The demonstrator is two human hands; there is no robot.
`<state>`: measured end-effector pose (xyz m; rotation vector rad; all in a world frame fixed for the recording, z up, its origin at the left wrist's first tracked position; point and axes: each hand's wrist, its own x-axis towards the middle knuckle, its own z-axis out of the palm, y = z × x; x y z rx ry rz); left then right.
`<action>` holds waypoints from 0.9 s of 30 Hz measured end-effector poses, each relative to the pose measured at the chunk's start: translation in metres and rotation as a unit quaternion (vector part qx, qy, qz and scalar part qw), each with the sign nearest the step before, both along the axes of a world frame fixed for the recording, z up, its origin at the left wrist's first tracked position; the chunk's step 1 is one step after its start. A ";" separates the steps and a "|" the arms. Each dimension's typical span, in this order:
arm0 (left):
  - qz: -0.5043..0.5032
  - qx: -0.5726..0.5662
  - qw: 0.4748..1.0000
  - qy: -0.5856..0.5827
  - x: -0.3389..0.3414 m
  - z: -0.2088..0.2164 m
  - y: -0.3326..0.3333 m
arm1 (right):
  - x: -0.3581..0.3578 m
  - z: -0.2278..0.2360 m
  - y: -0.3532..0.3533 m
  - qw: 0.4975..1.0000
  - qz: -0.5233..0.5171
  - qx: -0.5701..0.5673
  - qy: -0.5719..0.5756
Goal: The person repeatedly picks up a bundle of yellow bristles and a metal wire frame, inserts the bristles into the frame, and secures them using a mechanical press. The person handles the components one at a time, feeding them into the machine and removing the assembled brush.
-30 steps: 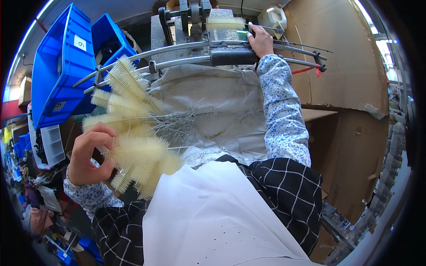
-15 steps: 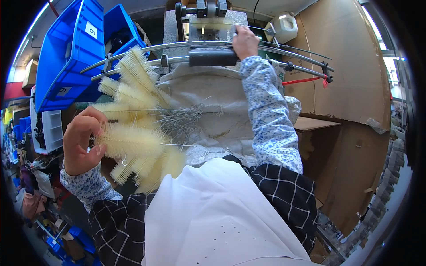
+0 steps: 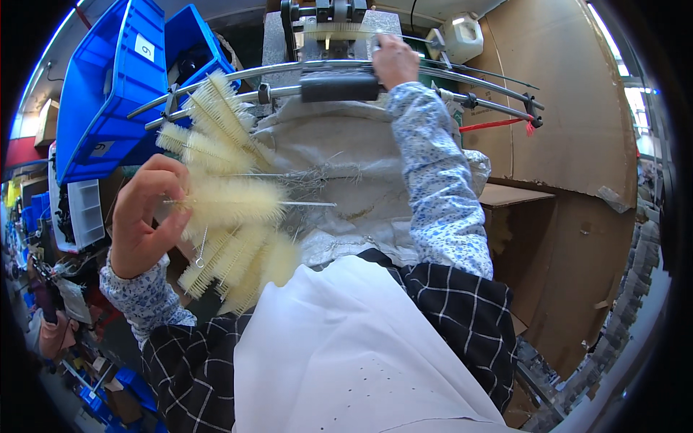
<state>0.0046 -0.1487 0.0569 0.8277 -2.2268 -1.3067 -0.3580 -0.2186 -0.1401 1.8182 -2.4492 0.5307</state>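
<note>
My left hand (image 3: 148,216) pinches a bottle brush (image 3: 234,200) with cream bristles by its left end. Its bare wire stem points right over a grey cloth. Behind and below it lie more cream bottle brushes (image 3: 224,115), one showing a looped wire end. My right hand (image 3: 397,61) is closed at the right end of the black sliding block (image 3: 339,84) on the machine's rails. What those fingers grip is hidden. Just beyond them, another cream-bristled brush (image 3: 336,30) lies across the machine, its wire running right.
Two curved metal rails (image 3: 278,67) cross the far side, with a red strip (image 3: 498,125) at their right end. Blue bins (image 3: 119,86) stand at far left. A cardboard sheet (image 3: 556,94) rises on the right, near a white jug (image 3: 462,37). Thin wires (image 3: 325,173) lie on the cloth (image 3: 361,137).
My left hand has lifted the bottle brush upward and to the right in the view. My right hand stays at the sliding block, with only a slight shift.
</note>
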 end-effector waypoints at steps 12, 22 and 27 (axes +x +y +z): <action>0.053 0.019 0.997 0.044 0.000 -0.007 -0.010 | -0.146 -0.004 -0.004 0.998 -0.004 -0.006 0.059; 0.006 0.047 0.996 0.077 -0.010 -0.020 -0.018 | -0.122 0.105 0.138 0.882 0.159 0.248 -0.368; -0.073 0.070 0.991 0.088 -0.053 -0.032 -0.010 | -0.009 0.100 0.135 0.789 0.387 0.238 -0.414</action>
